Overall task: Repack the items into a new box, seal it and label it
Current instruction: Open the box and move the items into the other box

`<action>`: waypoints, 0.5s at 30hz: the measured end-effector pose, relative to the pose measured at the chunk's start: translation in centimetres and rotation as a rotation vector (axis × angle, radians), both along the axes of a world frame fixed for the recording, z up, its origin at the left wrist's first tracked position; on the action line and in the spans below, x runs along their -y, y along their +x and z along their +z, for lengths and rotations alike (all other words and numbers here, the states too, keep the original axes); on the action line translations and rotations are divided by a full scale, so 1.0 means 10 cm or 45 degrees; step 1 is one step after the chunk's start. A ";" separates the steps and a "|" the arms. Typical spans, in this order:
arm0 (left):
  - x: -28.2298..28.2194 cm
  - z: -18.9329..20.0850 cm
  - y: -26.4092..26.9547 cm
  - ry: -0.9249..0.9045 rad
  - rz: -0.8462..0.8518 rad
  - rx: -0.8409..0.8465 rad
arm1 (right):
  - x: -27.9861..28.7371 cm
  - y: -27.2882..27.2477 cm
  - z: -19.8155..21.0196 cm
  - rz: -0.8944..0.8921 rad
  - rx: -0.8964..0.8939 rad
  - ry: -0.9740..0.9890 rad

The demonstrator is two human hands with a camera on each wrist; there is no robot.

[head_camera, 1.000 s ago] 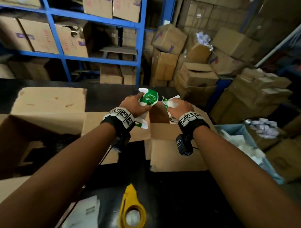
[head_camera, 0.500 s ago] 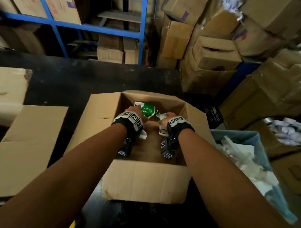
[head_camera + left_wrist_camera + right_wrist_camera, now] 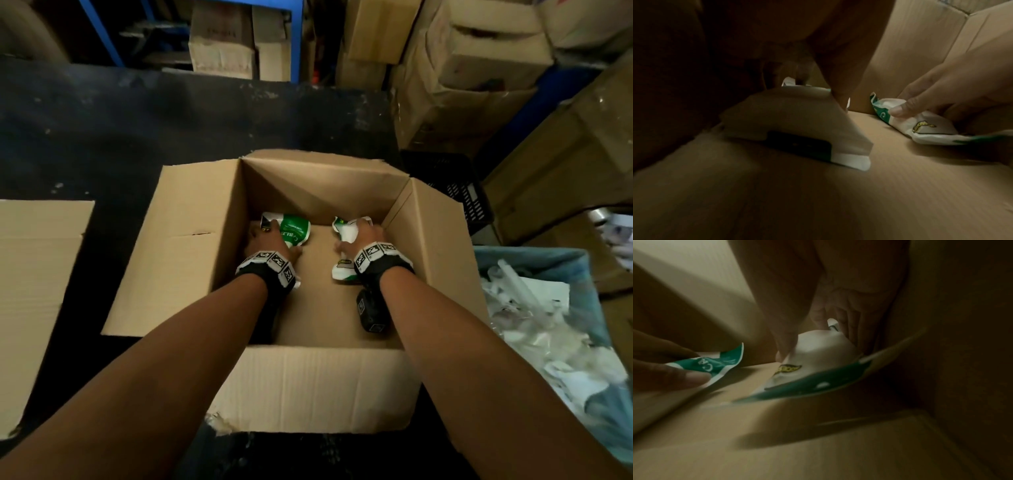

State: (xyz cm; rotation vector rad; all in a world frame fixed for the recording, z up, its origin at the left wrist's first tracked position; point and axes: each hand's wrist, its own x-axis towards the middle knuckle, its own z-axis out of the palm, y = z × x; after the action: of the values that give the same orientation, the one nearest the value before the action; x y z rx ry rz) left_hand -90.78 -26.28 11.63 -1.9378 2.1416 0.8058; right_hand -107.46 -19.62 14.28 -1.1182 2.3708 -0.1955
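Note:
An open cardboard box [image 3: 191,246] stands on the dark table, all flaps spread. Both my hands are down inside it. My left hand [image 3: 270,240] grips a green-and-white packet [image 3: 294,229] at the box floor's far left; the same packet [image 3: 797,123] fills the left wrist view under my fingers. My right hand [image 3: 359,238] holds a second green-and-white packet [image 3: 344,274] at the far right of the floor, thumb and fingers pinched round it [image 3: 818,350]. Both packets touch the box floor [image 3: 318,308].
A second cardboard box flap [image 3: 37,274] lies at the left. A blue bin [image 3: 527,260] of white plastic wrappings stands at the right. Stacked cartons [image 3: 472,61] and a blue rack [image 3: 291,41] fill the background beyond the table's far edge.
Both hands have gone from above the box rim down to its floor, carrying the two packets, and have spread apart. The head view has tilted down over the box.

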 end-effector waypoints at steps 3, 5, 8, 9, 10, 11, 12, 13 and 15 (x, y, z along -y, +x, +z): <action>-0.02 0.07 -0.03 -0.048 0.006 -0.010 | 0.01 0.04 0.04 0.014 0.013 0.030; -0.01 0.17 -0.07 -0.125 -0.022 -0.035 | 0.00 0.06 0.09 0.058 -0.006 0.038; 0.01 0.44 -0.20 -0.156 -0.096 -0.127 | 0.00 0.05 0.33 0.014 0.007 -0.055; 0.01 0.57 -0.24 -0.165 -0.102 -0.207 | -0.01 0.03 0.45 -0.011 0.025 -0.095; 0.00 0.70 -0.28 -0.185 -0.106 -0.302 | -0.02 0.02 0.57 -0.031 0.044 -0.150; -0.02 0.84 -0.30 -0.218 -0.114 -0.408 | -0.04 0.01 0.70 -0.055 0.061 -0.205; -0.05 0.99 -0.30 -0.256 -0.132 -0.516 | -0.08 0.01 0.84 -0.076 0.072 -0.271; -0.09 1.14 -0.30 -0.294 -0.161 -0.620 | -0.13 0.02 0.97 -0.099 0.069 -0.348; -0.20 1.41 -0.23 -0.328 -0.210 -0.781 | -0.26 0.06 1.23 -0.135 0.037 -0.517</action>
State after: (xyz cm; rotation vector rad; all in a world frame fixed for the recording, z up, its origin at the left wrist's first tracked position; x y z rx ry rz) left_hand -93.05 -24.26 25.77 -1.7385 2.8305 1.2750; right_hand -106.91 -17.05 26.58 -1.1523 2.4287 -0.7529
